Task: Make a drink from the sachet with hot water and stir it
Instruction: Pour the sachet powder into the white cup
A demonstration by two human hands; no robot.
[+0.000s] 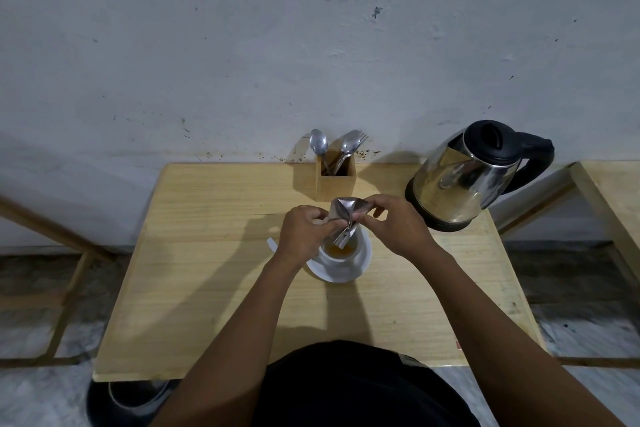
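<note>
Wooden table (214, 274) against a scuffed white wall (242, 45), me at the near edge. Silver sachet (343, 215) is up off the table between both my hands, right over the white cup (336, 263), its lower end tipped down into the cup mouth. My left hand (304, 232) pinches the sachet's lower left part, fingers curled on it. My right hand (394, 225) pinches the upper right corner, other fingers loosely bent. Hands are close together, almost touching around the foil.

Cup sits on a white saucer (364, 262) near the table's middle, a bit toward the far edge. Orange-brown contents (341, 251) show inside; powder or liquid, cannot tell.

Steel kettle (460, 177) with black lid and handle stands on its base at the far right corner, near my right hand, not touching. Wooden cutlery holder (337, 187) at the far edge, just behind the sachet, holds spoons (318, 144) and a fork (361, 138).
</note>
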